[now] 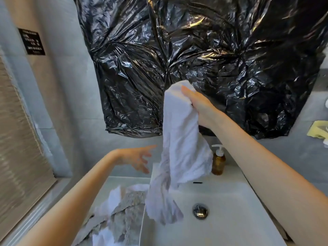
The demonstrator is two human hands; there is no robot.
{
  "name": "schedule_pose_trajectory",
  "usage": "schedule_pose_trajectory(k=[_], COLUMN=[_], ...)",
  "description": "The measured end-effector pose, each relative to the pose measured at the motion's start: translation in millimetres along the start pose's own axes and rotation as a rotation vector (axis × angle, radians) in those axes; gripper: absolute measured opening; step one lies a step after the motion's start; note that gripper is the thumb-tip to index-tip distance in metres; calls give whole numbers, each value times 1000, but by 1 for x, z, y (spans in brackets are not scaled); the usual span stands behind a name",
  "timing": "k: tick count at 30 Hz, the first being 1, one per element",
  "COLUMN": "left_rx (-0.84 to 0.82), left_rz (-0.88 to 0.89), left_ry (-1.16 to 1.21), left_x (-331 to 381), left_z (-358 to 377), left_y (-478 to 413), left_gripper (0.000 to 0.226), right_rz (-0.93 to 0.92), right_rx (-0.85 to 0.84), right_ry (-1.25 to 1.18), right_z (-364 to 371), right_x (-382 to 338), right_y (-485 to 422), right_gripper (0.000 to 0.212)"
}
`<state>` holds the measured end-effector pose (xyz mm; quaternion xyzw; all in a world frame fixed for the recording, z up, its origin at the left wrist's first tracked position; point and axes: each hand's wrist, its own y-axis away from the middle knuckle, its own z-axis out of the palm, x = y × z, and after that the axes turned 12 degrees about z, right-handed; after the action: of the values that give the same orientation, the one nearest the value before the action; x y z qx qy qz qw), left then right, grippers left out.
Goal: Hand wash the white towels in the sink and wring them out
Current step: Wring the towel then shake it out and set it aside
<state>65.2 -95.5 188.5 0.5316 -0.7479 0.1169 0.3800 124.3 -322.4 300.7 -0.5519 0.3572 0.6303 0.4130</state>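
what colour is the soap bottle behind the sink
Amber brown, with a white pump; the soap bottle shows in the head view, beside the hanging towel.

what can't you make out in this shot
Head view only:
- Tap: hidden behind the hanging towel that the right hand grips.
- Wall sign: text too small and blurred.
- Left hand: motion-blurred, fingers unclear.
- Yellow item: cut off by the right edge.
- Mirror or wall: covered by black plastic.

White sink [230,219], towels [122,210], soap bottle [218,161].
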Motion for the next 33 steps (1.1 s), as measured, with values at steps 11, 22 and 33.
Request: schedule_pose_trajectory(k=[11, 22, 33], left_rx=[40, 526, 580], left_rz=[341, 365, 269], left_ry=[568, 758, 859], left_x=[21, 21, 23], left_z=[-14, -34, -58], left_y=[4, 18, 32], left_gripper=[95, 22, 18], right_rz=[-79, 368, 379], right_rx=[-133, 32, 295], right_ry=[-157, 755, 370], right_z=[57, 18, 29], right_x=[-56, 73, 129], right_y=[15, -20, 9], right_gripper=[36, 35, 34])
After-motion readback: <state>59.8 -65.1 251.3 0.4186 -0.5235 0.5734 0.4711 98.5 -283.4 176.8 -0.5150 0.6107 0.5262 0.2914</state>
